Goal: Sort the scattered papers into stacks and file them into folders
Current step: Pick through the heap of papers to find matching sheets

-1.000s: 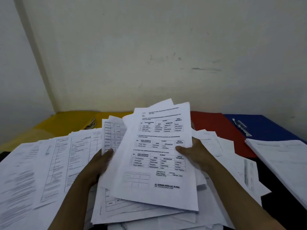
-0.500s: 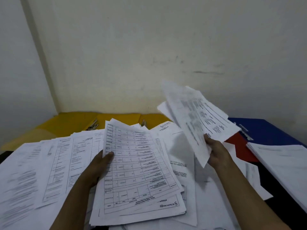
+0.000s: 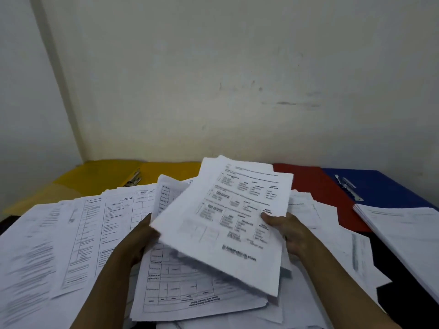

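Right hand (image 3: pixel 288 230) is pinching a printed sheaf (image 3: pixel 228 219), thumb on top, holding it tilted over the scattered papers (image 3: pixel 71 245). Left hand (image 3: pixel 140 238) is sitting under the sheaf's left edge; its grip is hidden, cannot tell. Behind the sheaf: yellow folder (image 3: pixel 99 174) lying open, red folder (image 3: pixel 318 186), blue folder (image 3: pixel 384 188) showing its metal clip (image 3: pixel 348 188). A neat stack (image 3: pixel 403 229) is overlapping the blue folder's near edge.

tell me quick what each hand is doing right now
Left hand: grips the left edge of the paper pile.
Right hand: pinches the top sheets, thumb on top.
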